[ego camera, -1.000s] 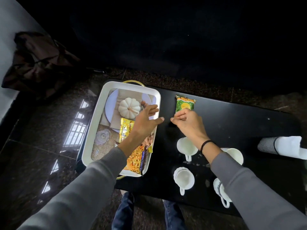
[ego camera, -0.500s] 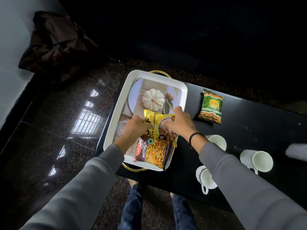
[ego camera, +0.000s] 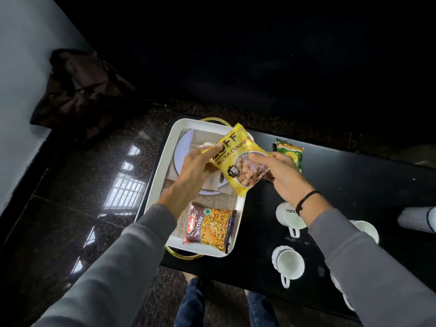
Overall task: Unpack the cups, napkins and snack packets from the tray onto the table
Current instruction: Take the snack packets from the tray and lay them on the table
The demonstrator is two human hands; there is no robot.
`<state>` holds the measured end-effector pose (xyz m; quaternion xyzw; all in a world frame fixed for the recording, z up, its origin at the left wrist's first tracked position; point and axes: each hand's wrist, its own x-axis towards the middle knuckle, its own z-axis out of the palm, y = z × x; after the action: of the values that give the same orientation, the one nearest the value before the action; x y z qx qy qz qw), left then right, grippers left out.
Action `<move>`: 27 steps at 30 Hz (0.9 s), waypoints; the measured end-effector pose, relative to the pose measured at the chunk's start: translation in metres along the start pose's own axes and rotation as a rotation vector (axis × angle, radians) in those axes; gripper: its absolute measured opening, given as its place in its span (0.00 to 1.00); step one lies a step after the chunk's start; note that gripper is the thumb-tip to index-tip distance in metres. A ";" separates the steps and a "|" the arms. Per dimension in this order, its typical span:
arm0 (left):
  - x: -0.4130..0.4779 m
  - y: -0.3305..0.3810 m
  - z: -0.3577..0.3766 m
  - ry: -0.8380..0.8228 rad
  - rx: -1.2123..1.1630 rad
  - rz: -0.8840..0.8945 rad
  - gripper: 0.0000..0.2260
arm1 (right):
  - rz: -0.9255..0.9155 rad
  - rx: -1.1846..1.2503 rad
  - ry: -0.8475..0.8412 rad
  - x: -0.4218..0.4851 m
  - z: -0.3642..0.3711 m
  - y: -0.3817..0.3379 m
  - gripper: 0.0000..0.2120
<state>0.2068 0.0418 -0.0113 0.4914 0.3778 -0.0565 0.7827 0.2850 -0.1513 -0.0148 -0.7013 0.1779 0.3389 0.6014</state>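
Head view, looking down: beneath the held packet runs the black table point(ego camera: 342, 185), and on its left end sits the white tray point(ego camera: 160, 166), directly under the grip. Both hands pinch the yellow snack packet point(ego camera: 238, 159) clear of the tray, the left hand point(ego camera: 191, 178) closed on its left edge, the right hand point(ego camera: 280, 178) closed on its right edge. Nearer the person than the grip, a red mixture packet point(ego camera: 210, 227) lies flat in the tray. Just beyond the right hand, a green packet point(ego camera: 290, 152) rests on the table. White cups point(ego camera: 289, 263) stand near the right wrist. I'd guess the yellow packet is light, puffy and slick; pinching the crimped seams seems safer than squeezing its belly.
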 end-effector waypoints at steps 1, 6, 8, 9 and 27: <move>-0.001 -0.003 0.009 0.007 -0.061 -0.014 0.06 | 0.020 0.034 -0.007 -0.002 -0.009 -0.001 0.12; -0.003 -0.013 0.067 0.049 -0.016 -0.101 0.21 | 0.074 0.041 -0.086 -0.012 -0.072 -0.003 0.16; -0.003 -0.016 0.098 0.005 0.054 -0.088 0.22 | 0.059 0.056 -0.072 -0.015 -0.100 -0.004 0.17; -0.003 -0.019 0.114 -0.012 0.068 -0.084 0.22 | 0.048 0.066 -0.050 -0.016 -0.113 -0.004 0.16; 0.026 -0.103 0.244 -0.009 0.811 0.040 0.22 | 0.043 -0.163 0.332 0.045 -0.210 0.057 0.10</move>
<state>0.3079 -0.2016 -0.0465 0.7672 0.3119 -0.1878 0.5281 0.3343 -0.3589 -0.0766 -0.7901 0.2616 0.2442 0.4977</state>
